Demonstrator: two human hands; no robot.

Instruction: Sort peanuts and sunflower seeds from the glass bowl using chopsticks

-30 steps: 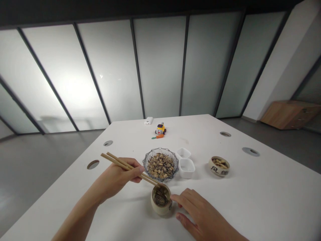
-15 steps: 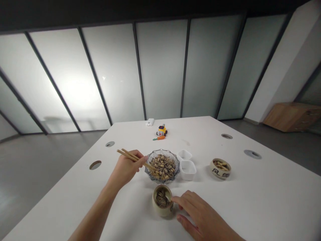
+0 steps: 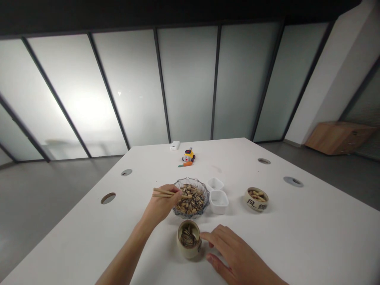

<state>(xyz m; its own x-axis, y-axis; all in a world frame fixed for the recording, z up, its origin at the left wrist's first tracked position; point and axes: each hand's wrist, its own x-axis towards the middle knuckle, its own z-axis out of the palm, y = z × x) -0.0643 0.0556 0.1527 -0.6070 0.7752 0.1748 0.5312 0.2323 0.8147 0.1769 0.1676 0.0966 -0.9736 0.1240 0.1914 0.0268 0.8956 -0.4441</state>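
My left hand (image 3: 162, 206) clamps the chopsticks (image 3: 166, 193), tips in the seeds (image 3: 190, 200) heaped in the glass bowl (image 3: 207, 200) on the counter (image 3: 282, 237). My right hand (image 3: 237, 257) lies open, fingertips against the small cup (image 3: 185, 252), which looks roughly half filled; most seeds remain.

Wooden chopsticks (image 3: 166, 193) reach a clear cut-glass bowl (image 3: 191, 198). The glazed ceramic cup (image 3: 189, 244) looks glossy. The white table (image 3: 297, 237) is smooth and matt.
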